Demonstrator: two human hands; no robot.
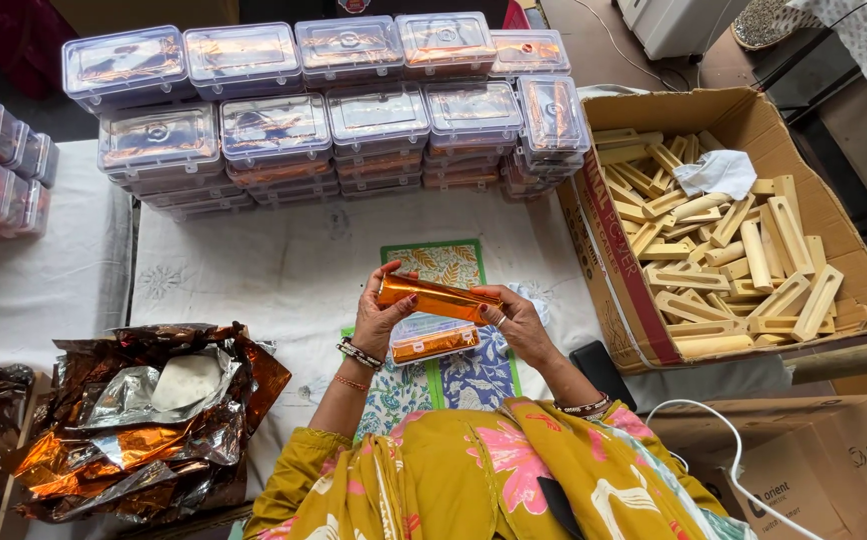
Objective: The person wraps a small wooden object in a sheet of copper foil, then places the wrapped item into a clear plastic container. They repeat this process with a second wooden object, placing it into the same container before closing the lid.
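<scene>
Table [284,270]: white embroidered cloth over it; a patterned green and blue mat at the near edge.
Cardboard box [754,115]: open at the right edge, full of pale wooden blocks [724,260], a crumpled white cloth on top.
Clear boxes [354,110]: lidded, stacked in rows along the far edge; more at the far left corner.
Foil heap [144,420]: crumpled copper-orange sheets, near left corner.
Open container [434,338]: on the mat, orange-wrapped piece inside.
Foil-wrapped bar [439,298]: orange, held level just above the container.
Left hand [379,315]: clasping the bar's left end.
Right hand [516,320]: gripping the bar's right end.
</scene>
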